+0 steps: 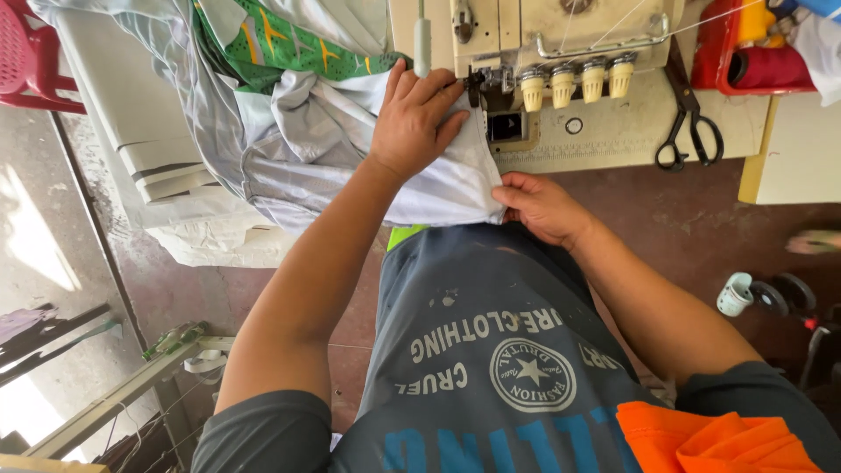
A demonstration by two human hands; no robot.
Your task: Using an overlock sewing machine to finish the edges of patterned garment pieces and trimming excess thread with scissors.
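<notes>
Under the cream sewing machine (pixel 561 52), smooth white fabric (pixel 438 188): left hand (pixel 416 118) flat, fingers spread; right hand (pixel 543 206) pinching its edge.

Sewing workshop: overlock machine (pixel 561 70), scissors (pixel 690 123)

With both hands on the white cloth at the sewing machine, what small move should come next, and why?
Probably ease the white cloth forward under the presser foot. The left hand lies flat on the cloth with its fingertips right at the foot, and the right hand pinches the near edge taut, so the edge looks lined up for feeding into the sewing machine.
</notes>
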